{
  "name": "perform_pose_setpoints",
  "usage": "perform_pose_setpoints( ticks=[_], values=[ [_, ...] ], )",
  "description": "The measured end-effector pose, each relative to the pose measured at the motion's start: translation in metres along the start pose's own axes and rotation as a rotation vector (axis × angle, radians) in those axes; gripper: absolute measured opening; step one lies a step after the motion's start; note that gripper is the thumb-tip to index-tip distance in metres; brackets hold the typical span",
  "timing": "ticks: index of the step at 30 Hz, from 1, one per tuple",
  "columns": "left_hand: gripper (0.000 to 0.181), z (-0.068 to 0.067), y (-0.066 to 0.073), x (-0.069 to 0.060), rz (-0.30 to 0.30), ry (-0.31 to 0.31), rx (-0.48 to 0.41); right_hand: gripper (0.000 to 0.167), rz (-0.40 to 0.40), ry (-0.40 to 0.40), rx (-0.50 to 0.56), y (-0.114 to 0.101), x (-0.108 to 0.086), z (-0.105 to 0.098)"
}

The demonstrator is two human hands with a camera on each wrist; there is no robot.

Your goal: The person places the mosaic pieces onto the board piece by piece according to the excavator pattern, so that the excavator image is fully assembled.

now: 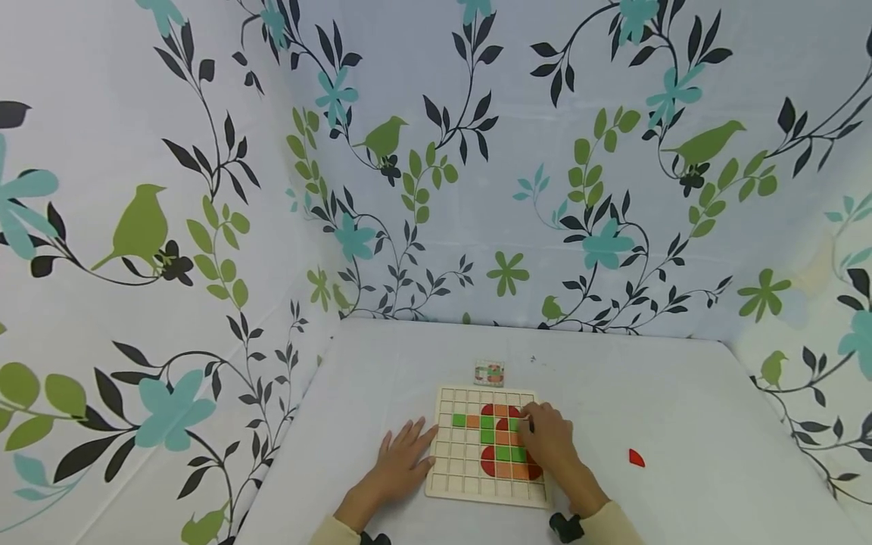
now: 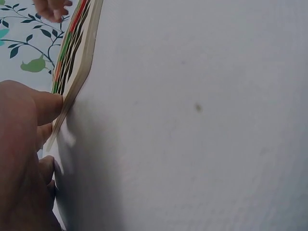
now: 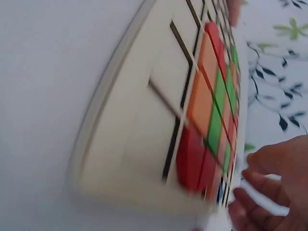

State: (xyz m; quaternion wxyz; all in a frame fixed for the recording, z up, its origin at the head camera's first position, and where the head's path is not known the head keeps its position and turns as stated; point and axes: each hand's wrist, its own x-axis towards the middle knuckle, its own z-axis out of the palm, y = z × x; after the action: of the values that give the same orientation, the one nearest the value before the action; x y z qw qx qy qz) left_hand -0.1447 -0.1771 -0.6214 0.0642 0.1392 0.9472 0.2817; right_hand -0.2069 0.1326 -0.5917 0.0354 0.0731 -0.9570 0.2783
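A pale wooden grid board (image 1: 451, 484) lies on the table, with red, orange and green tiles set in its squares. Some red tiles have a rounded edge, such as the red tile (image 3: 192, 159) near the board's corner. My left hand (image 1: 402, 463) lies at the board's left edge; in the left wrist view its thumb (image 2: 48, 107) touches that edge. Above the board's right side reaches my right hand (image 1: 550, 439), fingertips by the upper right tiles. The right wrist view shows its fingers (image 3: 262, 187) slightly bent, with no tile visible between them.
Beyond the board's far edge is a small picture card (image 1: 489, 373) with a coloured pattern. A loose red quarter-round tile (image 1: 636, 458) lies on the white table (image 1: 681, 409) to the right. Patterned cloth (image 1: 436, 250) hangs behind and at the sides.
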Motion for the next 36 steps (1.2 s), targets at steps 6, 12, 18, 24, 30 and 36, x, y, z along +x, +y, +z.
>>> perform_pose_setpoints(
  ticks=[6, 12, 18, 24, 30, 36],
  values=[
    [0.059, -0.001, 0.0, 0.0, 0.018, 0.024, -0.014, 0.032, 0.199, -0.088, -0.032, 0.038, -0.018, -0.033],
    [0.059, -0.002, -0.001, 0.003, -0.005, -0.002, 0.016, 0.024, 0.196, -0.173, -0.033, 0.053, -0.023, -0.037],
    [0.059, -0.004, 0.001, 0.002, -0.008, -0.013, 0.01, 0.026, 0.192, -0.152, -0.012, 0.051, -0.025, -0.031],
    [0.059, -0.001, 0.001, 0.001, 0.002, 0.0, -0.005, 0.025, 0.135, -0.105, -0.01, 0.047, -0.025, -0.024],
    [0.059, -0.002, 0.001, 0.001, -0.01, -0.02, -0.006, 0.018, 0.112, -0.094, -0.03, 0.051, -0.026, -0.024],
    [0.06, -0.002, 0.0, 0.0, -0.027, -0.031, 0.018, 0.024, 0.164, -0.084, 0.0, 0.058, -0.028, -0.026]
  ],
)
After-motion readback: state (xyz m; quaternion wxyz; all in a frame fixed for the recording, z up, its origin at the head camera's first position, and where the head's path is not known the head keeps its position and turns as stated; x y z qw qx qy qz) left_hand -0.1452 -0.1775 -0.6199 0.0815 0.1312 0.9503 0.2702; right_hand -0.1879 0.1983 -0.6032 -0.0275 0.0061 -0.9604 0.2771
